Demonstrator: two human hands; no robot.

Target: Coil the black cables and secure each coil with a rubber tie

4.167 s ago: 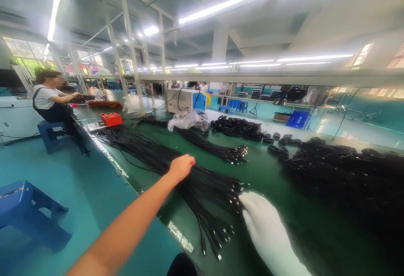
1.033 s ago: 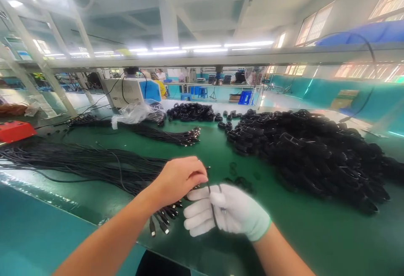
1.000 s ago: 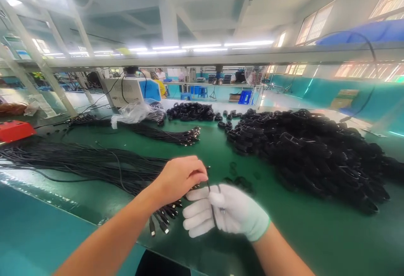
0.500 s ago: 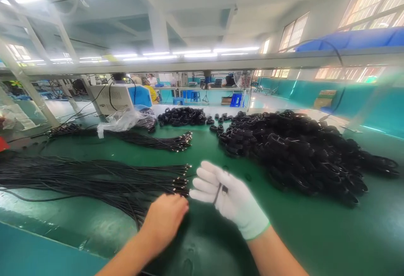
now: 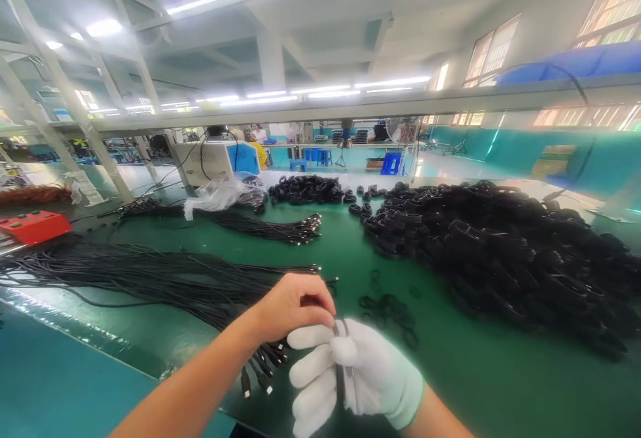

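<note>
My left hand is bare and closed, its thumb and fingertips pinching a black cable at the top edge of my right palm. My right hand, in a white knitted glove, is turned palm up with the thumb pressed down over the cable. The cable runs across the palm; its far ends are hidden. Below my left forearm, plug ends of loose black cables stick out. Small black rings lie on the green tabletop just beyond the glove.
Long straight black cables cover the left side, with another bundle behind. A large heap of coiled black cables stands right, a smaller heap farther back. There is a red box with buttons, a plastic bag and a white-blue machine.
My hands have come together, left fingers now at the right palm. The right hand has moved lower, its thumb now across the cable. The view has swung left, showing the red box.
</note>
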